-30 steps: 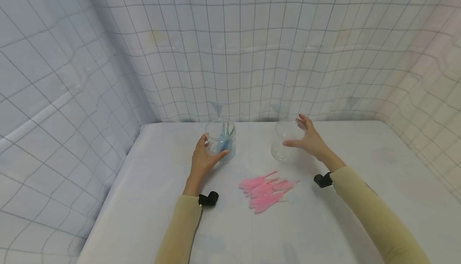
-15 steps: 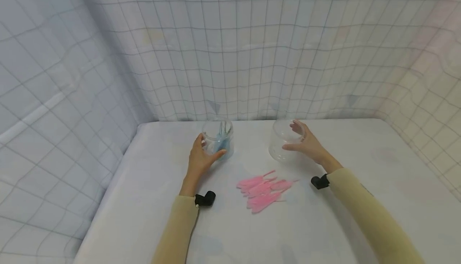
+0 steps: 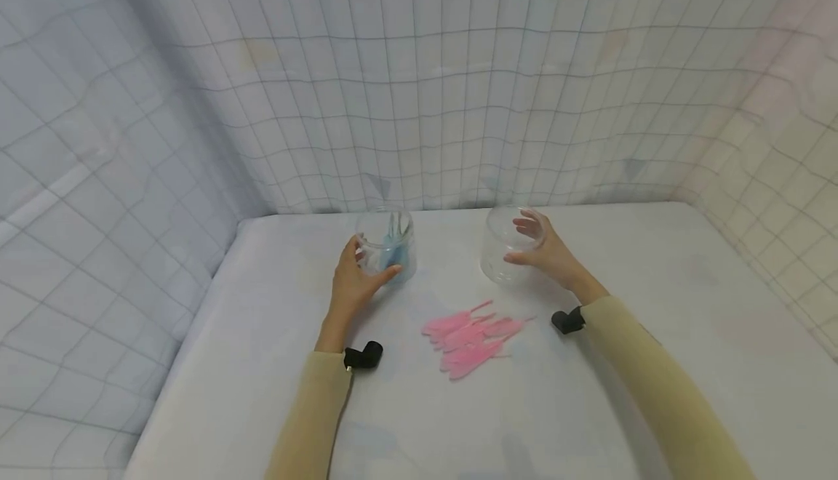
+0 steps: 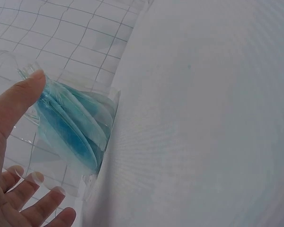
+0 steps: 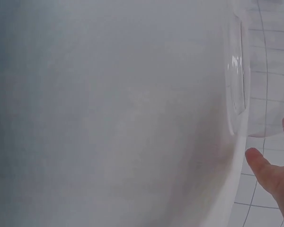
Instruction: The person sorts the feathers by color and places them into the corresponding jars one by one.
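Observation:
My left hand [image 3: 351, 284] holds a clear round jar [image 3: 411, 270] from its left side, thumb in front and fingers round the far side. Several blue feathers [image 3: 394, 251] stand in that jar, quills up. In the left wrist view the thumb [image 4: 26, 92] lies over the jar near the feathers [image 4: 71, 125]. At the right, a second clear jar [image 3: 494, 265] stands with nothing in it. My right hand [image 3: 553, 254] grips it from the right, fingers behind and thumb across the front. Only part of this hand [image 5: 274, 177] shows in the right wrist view.
Several pink feathers [image 3: 474, 338] lie in an overlapping pile on the white table [image 3: 406, 414], in front of the jars and between the forearms. A white cloth with a grid pattern [image 3: 425, 102] hangs behind the table and along its sides.
My right hand has come in closer around the right jar, its fingers now behind the wall. The left hand stays at its jar. The head view has shifted slightly.

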A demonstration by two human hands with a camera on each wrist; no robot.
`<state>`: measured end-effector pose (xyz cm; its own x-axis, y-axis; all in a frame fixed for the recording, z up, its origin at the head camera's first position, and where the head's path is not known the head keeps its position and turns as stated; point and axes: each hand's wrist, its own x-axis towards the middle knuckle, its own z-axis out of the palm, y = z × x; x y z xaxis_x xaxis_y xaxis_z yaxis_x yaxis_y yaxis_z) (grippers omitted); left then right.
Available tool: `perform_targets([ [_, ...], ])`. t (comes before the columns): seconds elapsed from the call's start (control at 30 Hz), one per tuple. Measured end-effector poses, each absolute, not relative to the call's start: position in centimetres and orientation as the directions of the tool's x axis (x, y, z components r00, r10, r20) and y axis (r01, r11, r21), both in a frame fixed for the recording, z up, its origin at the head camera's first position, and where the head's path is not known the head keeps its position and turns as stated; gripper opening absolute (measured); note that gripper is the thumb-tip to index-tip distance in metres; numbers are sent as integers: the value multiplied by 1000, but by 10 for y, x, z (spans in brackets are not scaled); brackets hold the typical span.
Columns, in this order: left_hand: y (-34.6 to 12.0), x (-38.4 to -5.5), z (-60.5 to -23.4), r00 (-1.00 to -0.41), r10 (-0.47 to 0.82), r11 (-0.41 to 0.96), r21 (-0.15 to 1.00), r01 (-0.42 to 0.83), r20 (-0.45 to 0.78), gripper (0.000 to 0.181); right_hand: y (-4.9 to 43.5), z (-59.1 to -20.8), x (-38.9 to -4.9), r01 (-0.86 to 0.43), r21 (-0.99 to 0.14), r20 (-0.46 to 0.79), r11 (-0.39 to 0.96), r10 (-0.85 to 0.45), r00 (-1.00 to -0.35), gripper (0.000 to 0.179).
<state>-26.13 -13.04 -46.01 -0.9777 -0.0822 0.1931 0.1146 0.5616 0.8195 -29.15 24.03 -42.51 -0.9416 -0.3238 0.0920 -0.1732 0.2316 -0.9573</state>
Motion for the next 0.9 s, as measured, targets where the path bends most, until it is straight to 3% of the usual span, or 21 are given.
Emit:
perform_targets([
  [0.7, -135, -262, -455, -985, -43, 593, 798, 110, 168, 108, 233, -414, -287, -185, -956, 95, 229, -353, -931, 97],
  [0.9, -128, -261, -451, -957, -80, 569, 801, 187, 279, 117, 238, -414, -285, -195, -954, 106, 226, -356, -928, 96],
])
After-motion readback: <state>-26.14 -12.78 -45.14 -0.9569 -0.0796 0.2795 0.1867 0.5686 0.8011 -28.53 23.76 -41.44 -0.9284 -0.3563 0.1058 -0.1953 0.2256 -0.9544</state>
